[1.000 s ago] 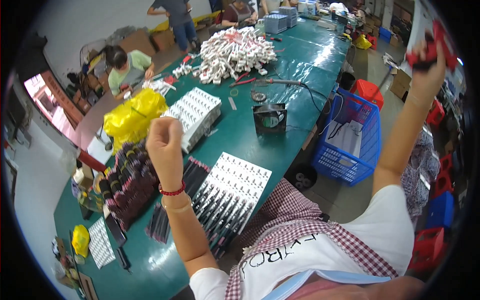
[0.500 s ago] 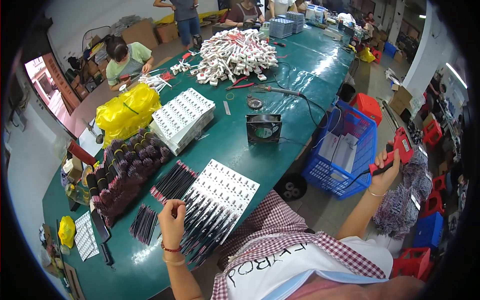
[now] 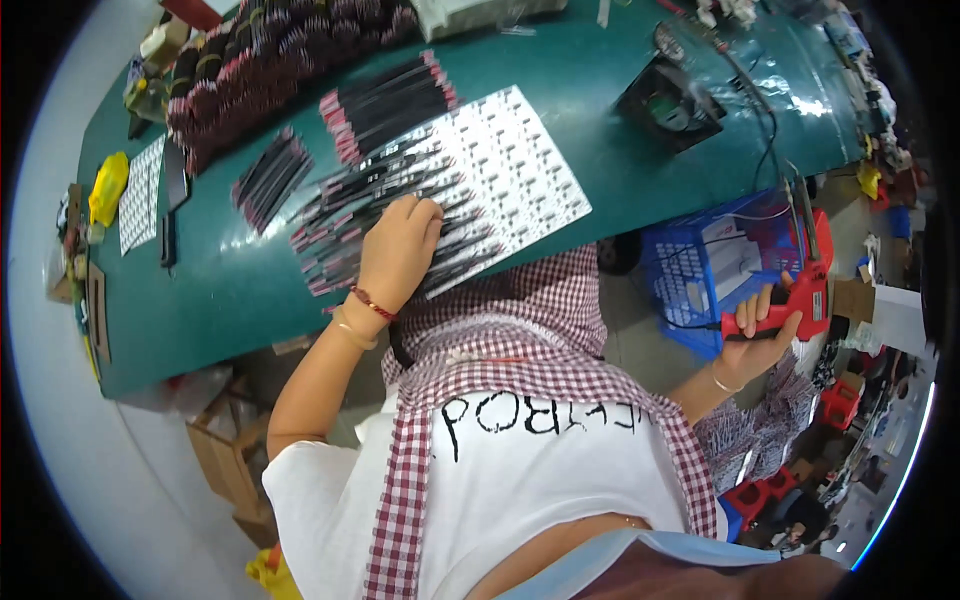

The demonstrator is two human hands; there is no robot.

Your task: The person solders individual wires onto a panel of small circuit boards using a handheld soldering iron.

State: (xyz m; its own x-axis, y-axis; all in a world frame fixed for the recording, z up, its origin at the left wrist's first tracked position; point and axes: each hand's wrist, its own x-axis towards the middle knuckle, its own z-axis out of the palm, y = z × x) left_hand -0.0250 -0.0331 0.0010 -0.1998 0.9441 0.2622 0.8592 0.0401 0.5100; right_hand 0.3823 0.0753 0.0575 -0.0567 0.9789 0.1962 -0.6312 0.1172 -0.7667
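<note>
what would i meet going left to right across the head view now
Yellow bag, white patterned sheet, small pile of black wires, left hand, black fan, right hand gripping a red tool.

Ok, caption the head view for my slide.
Left hand at black wires lying across a white panel; right hand holding a red tool.
</note>
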